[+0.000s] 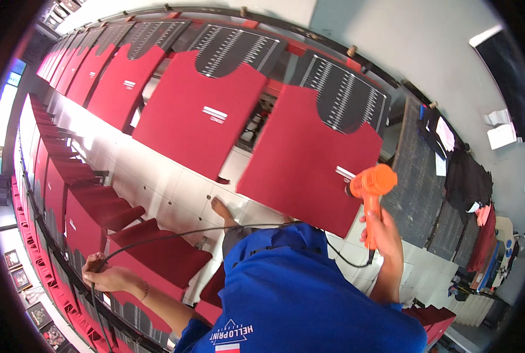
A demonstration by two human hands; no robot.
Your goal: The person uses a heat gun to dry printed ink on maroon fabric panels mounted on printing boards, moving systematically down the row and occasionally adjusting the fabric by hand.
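My right hand (pixel 382 233) is wrapped round the handle of an orange hair dryer (pixel 375 181). Its nozzle points left, over the white print on a red shirt panel (pixel 309 159) that lies on a dark printing board (pixel 356 97) marked with white scales. From the handle's lower end a black power cord (pixel 174 233) runs across in front of my blue shirt to the left. There my left hand (pixel 106 275) grips the cord between closed fingers, held out above the row of boards on the left.
More boards with red panels (pixel 198 112) run in a long row to the far left. A second row (pixel 156 253) stands on the left, across a tiled aisle (pixel 156 182). Dark cloth and papers (pixel 450 153) lie on a grey table (pixel 415 182) at the right.
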